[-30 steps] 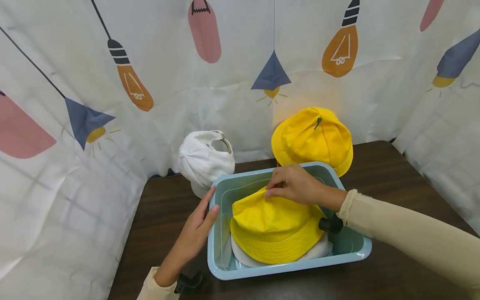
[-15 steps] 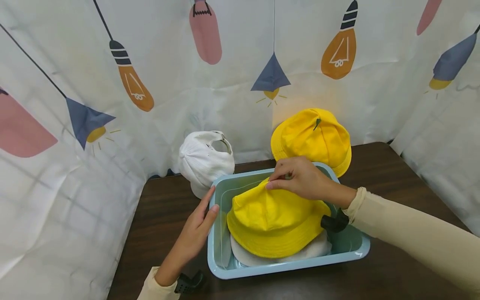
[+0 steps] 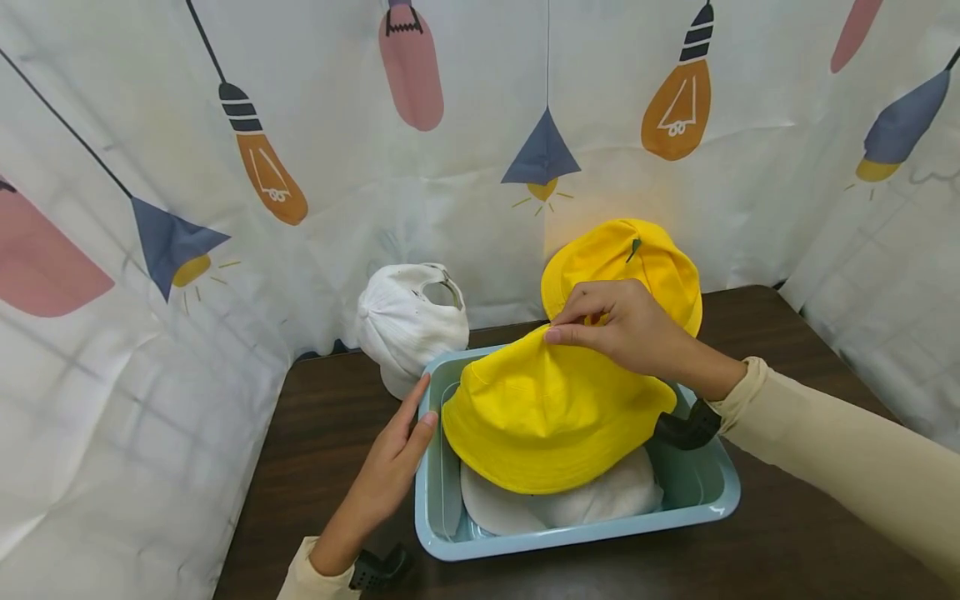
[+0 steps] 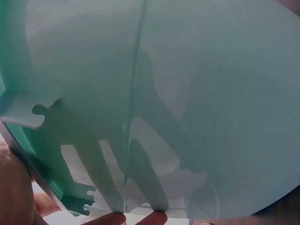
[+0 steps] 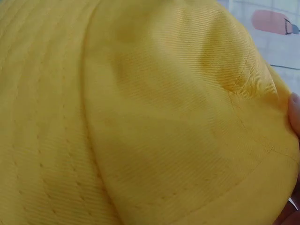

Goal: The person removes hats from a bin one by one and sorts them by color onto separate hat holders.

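Note:
A yellow bucket hat (image 3: 547,417) is tilted over the light blue plastic basin (image 3: 577,537). My right hand (image 3: 622,325) pinches the hat at the top of its crown between thumb and fingers. In the right wrist view, the hat's stitched cloth (image 5: 154,108) takes up most of the frame, with a thumb at the right edge. Below the hat, a white cap (image 3: 517,504) lies on the basin's bottom, partly covered. My left hand (image 3: 386,467) holds the basin's left rim, its thumb on the rim and its fingertips (image 4: 154,218) against the outer wall.
Behind the basin at the left stands a white baseball cap (image 3: 408,317). Another yellow bucket hat (image 3: 581,267) sits behind it at the right, partly hidden by my right hand. The dark wooden table (image 3: 337,433) backs onto a white cloth (image 3: 465,200) printed with lamps.
My right hand has risen away from me, lifting the yellow bucket hat. More of the white cap underneath shows now. The left hand stays on the rim.

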Motion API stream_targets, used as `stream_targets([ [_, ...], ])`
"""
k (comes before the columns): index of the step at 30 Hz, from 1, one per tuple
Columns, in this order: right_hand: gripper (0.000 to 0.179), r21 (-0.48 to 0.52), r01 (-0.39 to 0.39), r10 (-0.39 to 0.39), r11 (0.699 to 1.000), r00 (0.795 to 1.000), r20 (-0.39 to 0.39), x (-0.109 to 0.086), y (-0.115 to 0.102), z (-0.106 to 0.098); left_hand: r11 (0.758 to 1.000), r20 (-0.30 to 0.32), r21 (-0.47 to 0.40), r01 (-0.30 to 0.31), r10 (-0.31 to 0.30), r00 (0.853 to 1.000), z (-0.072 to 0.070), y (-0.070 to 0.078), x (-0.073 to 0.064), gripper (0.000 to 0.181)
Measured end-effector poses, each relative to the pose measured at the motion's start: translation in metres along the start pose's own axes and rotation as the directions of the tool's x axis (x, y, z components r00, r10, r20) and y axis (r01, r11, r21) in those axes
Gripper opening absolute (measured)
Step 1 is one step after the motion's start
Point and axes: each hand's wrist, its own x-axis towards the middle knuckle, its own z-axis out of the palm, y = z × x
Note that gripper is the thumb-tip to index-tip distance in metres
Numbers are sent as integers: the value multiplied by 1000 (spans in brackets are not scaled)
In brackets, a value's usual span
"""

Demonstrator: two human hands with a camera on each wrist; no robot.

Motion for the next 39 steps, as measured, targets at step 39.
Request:
stream_targets([
  [39,36,336,-186,327,923,839,-435,8,-12,-122,999,-16,-14,-45,45,999,1,-3,2,58],
])
